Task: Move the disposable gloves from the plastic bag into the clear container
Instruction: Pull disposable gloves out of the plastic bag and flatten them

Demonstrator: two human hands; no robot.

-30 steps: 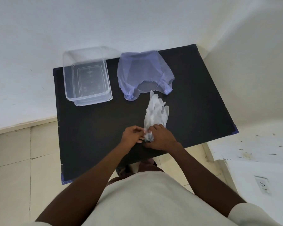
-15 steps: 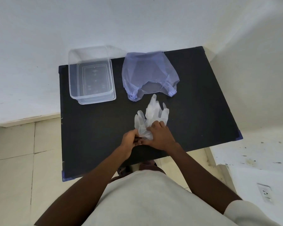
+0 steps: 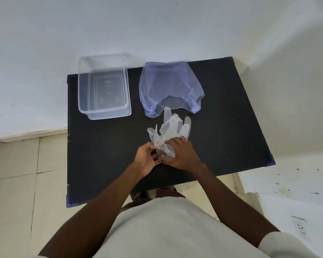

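Thin clear disposable gloves [image 3: 171,128] lie bunched on the black table [image 3: 104,155], just in front of the blue plastic bag [image 3: 169,86]. My left hand [image 3: 145,159] pinches their near end. My right hand [image 3: 182,154] presses down on the same cuff end beside it. The gloves' fingers fan out toward the bag. The clear container [image 3: 103,86] stands open at the table's far left, with nothing inside that I can see.
White walls close in behind and to the right of the table. Tiled floor [image 3: 17,192] lies to the left. A wall socket [image 3: 299,227] sits low at the right.
The gloves have spread wider, with one glove pulled out to the left of the pile. Both hands stay at the cuff end.
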